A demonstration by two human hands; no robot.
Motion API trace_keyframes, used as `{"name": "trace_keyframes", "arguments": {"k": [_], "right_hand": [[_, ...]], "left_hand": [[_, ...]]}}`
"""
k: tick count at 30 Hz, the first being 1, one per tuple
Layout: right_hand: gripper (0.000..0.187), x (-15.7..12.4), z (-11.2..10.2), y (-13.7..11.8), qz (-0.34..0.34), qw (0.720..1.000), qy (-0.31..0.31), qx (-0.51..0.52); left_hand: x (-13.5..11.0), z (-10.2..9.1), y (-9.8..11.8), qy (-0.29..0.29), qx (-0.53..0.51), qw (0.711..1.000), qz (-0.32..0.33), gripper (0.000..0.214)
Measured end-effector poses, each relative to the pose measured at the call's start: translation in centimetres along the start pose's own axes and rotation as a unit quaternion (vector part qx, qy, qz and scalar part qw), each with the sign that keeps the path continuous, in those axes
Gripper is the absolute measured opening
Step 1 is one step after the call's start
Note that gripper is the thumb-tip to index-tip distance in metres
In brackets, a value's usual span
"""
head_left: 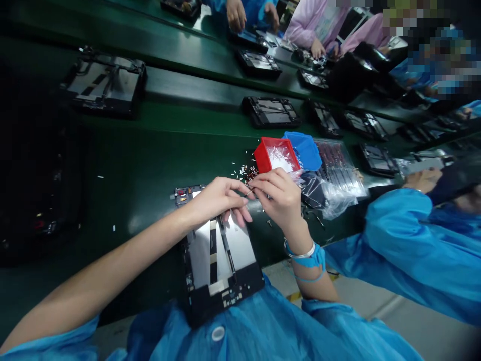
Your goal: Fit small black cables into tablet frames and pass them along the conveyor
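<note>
My left hand (225,198) and my right hand (278,193) meet above the work surface, thumbs and forefingers pinched together. Between the fingertips is a small thin part (249,191), too small to name. Under my left hand lies an opened tablet-like device (240,245) with silver plates, a dark strip and a black lower edge; its upper part is partly covered by that hand. Just beyond my right hand stands a red bin (264,155) holding small white sleeve-like pieces (281,159). Loose white and dark bits (243,173) are scattered beside the bin.
A blue bin (313,153) touches the red one. Clear plastic bags (334,193) lie to its right. Several similar opened devices (272,111) line the green bench (180,155). A co-worker's blue sleeve (402,240) is close on the right; other people work across the bench.
</note>
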State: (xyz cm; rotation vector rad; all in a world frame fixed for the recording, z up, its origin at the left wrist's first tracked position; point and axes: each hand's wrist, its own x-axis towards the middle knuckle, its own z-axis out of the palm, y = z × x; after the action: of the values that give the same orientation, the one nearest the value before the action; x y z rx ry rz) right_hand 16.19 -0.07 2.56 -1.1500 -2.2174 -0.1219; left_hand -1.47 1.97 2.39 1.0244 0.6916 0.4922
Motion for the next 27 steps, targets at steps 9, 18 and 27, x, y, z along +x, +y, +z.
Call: {"name": "trace_keyframes", "arguments": {"k": [9, 18, 27], "right_hand": [[0.007, -0.9, 2.3, -6.8, 0.320, 0.852, -0.078, 0.407], [0.018, -2.3, 6.2, -10.7, 0.387, 0.806, -0.165, 0.417], [0.006, -2.3, 5.9, -11.4, 0.353, 0.857, -0.170, 0.335]], "left_hand": [[-11.9, -2.2, -3.1, 0.385, 0.402, 0.812, 0.179, 0.023], [-15.8, -2.3, -12.1, 0.273, 0.620, 0.671, 0.302, 0.042], [-15.5, -2.3, -12.2, 0.226, 0.709, 0.609, 0.275, 0.037]]}}
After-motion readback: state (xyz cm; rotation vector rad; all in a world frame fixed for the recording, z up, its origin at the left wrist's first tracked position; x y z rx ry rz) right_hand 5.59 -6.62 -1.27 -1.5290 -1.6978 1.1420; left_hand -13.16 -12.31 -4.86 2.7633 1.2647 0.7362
